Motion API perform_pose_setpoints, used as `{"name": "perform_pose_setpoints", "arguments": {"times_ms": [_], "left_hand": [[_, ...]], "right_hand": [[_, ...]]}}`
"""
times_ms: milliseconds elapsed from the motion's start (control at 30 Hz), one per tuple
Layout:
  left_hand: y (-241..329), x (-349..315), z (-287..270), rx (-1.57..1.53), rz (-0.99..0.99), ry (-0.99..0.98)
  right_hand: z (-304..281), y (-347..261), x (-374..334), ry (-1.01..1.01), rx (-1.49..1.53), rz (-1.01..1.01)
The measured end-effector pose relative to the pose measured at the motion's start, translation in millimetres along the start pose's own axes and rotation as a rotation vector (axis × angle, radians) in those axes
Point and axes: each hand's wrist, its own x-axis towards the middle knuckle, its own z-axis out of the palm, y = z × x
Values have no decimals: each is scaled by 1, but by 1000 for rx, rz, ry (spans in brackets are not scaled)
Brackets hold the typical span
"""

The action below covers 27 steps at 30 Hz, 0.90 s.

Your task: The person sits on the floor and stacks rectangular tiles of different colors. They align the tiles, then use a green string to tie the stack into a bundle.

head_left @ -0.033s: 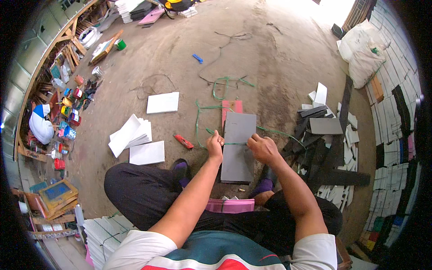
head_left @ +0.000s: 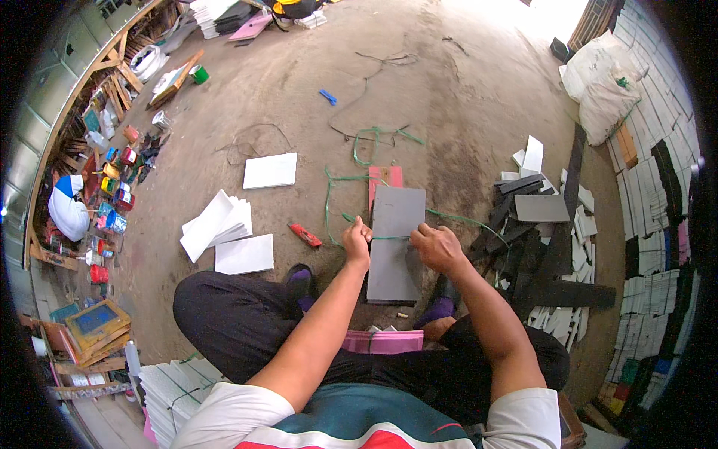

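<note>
A stack of grey rectangular boards [head_left: 396,269] sits on the floor between my feet. A thin green plastic string [head_left: 390,239] runs across its top, about halfway along. My left hand [head_left: 358,238] is closed on the string at the stack's left edge. At the right edge my right hand [head_left: 437,246] pinches the string, and its loose end trails off to the right. Beyond the stack, part of a red board [head_left: 386,177] shows on the floor. The stack's underside is hidden.
A red utility knife [head_left: 305,235] and white boards [head_left: 244,254] lie to the left. On the right are black and white offcuts [head_left: 542,209]. Pink boards [head_left: 383,342] rest close to my lap. Paint cans [head_left: 116,219] stand far left; a white sack [head_left: 602,82] is far right.
</note>
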Motion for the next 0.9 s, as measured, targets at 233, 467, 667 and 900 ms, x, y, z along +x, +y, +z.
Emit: {"name": "perform_pose_setpoints", "arguments": {"times_ms": [233,467,667,900], "left_hand": [[0,0,11,-86,-42,45],[-1,3,11,-114,-69,67],[0,6,8,-87,-104,36],[14,23,-10,200,-227,-11]], "right_hand": [[13,19,-4,19,-52,-118],[21,19,-2,23,-9,-61],[14,12,-6,-17,-39,-90],[6,-28,-5,9,-11,35]]}}
